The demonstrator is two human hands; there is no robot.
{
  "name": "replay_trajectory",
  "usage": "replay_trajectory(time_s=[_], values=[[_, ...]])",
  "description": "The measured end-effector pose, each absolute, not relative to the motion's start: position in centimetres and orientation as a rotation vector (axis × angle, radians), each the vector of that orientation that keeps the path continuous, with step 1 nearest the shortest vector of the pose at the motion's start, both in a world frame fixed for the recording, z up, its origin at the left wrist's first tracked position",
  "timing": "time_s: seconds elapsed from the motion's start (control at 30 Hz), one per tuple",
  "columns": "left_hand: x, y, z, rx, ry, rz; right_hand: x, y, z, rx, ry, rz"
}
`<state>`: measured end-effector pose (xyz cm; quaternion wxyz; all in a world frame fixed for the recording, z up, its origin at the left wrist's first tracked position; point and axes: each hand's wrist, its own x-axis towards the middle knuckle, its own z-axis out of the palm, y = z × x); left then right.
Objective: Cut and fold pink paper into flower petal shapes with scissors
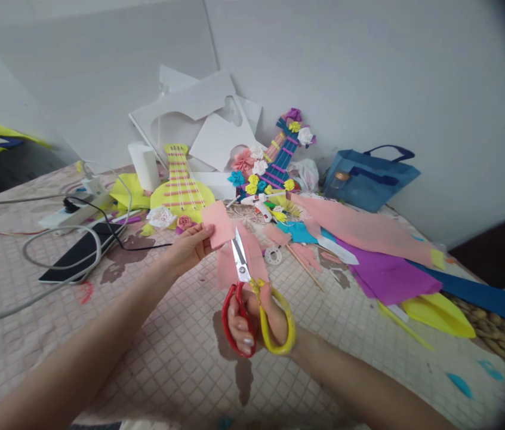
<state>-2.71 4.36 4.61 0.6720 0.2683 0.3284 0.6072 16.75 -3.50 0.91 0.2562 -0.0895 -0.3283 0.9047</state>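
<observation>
Between the thumb and fingers of my left hand (193,243) is a small rectangle of pink paper (218,223), held up off the table. My right hand (255,319) grips a pair of scissors (242,270) with one red and one yellow handle, fingers through the loops. The blades point up and away, slightly parted, close to the right of the held paper and with nothing seen between them. Under the scissors a larger pink sheet (228,269) lies on the table. Past my left hand stands a yellow paper guitar (182,194) with white strings.
A blue guitar with paper flowers (282,158) leans at the back, near a glue gun (261,206). Coloured paper sheets (384,278) spread along the right, before a blue bag (371,179). A power strip (67,212), cables and a black tablet-like device (77,254) lie left.
</observation>
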Motion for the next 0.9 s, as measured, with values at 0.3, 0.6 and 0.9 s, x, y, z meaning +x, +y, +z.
replay_trajectory(time_s=[0.3,0.6,0.9], values=[[-2.5,4.3,4.0,0.705,0.695,1.301,16.9,-3.3,0.9,-0.240,-0.931,2.387],[-2.2,4.2,3.9,0.752,0.678,1.272,16.8,-3.3,1.0,-0.250,-0.918,2.391],[-2.6,4.5,3.2,0.735,0.674,1.279,16.9,-3.3,1.1,-0.294,-0.871,2.388]])
